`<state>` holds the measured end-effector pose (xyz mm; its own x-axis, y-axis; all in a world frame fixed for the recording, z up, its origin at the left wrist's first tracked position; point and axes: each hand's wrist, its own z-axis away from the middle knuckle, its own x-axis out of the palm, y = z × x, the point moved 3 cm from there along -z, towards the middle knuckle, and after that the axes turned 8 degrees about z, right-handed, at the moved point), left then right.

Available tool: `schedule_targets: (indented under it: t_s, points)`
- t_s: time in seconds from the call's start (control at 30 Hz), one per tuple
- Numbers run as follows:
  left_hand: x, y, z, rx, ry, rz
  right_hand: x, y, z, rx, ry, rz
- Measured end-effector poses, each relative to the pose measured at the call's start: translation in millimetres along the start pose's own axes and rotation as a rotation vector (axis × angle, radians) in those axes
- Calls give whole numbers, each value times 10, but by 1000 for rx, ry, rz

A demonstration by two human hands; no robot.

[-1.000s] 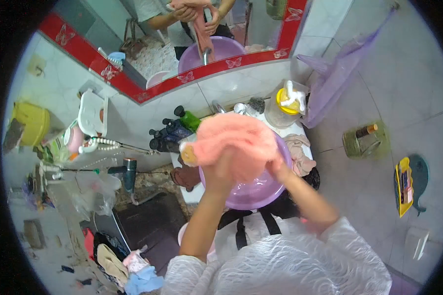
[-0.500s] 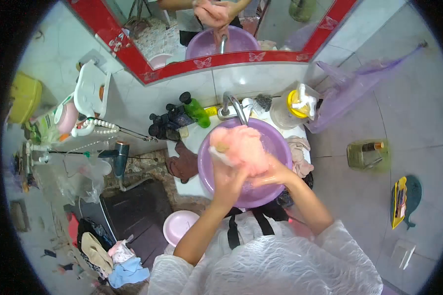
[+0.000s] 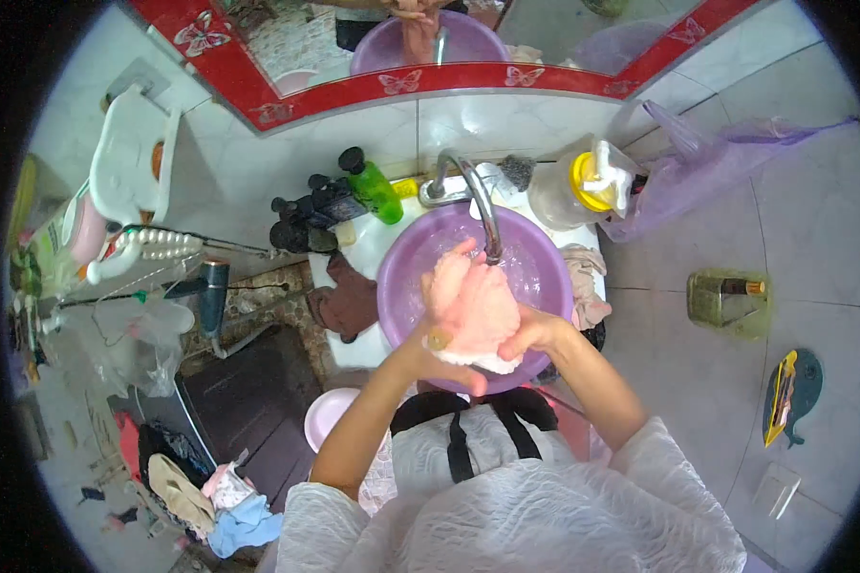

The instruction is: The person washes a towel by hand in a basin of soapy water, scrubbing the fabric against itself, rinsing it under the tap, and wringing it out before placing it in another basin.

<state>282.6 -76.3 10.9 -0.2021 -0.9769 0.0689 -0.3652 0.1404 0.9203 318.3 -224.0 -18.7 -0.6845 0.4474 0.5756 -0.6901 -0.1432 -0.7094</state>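
I log both arms bent at the elbow, left forearm [image 3: 368,417] and right forearm [image 3: 600,384] bare, reaching from the near side and slanting inward. My left grip [image 3: 424,356] is cupped, its thumb [image 3: 468,378] extended rightward on the near side. My right grip [image 3: 543,334] faces it, curled, thumb angled left and near. I cannot make out most fingers; both wrists sit apart.
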Motion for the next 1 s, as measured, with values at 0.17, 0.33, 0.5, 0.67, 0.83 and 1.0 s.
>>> schedule_targets:
  t_s: [0.17,0.33,0.5,0.67,0.83,1.0]
  points:
    - [34,-86,-250,-118,-4,573,-45,224,40,134,-13,-266]
    - [103,-341,-197,26,-45,851,137,345,-20,67,-171,-248]
    - [39,-587,-11,-220,290,892,344,257,-82,53,318,80]
    - [6,-600,-249,-376,360,-72,-80,235,-301,-25,925,1073]
    - [-16,-966,-47,-510,593,-377,-281,345,-537,73,959,1475]
    - [48,-1559,216,-914,747,-91,-794,804,-752,245,638,1739]
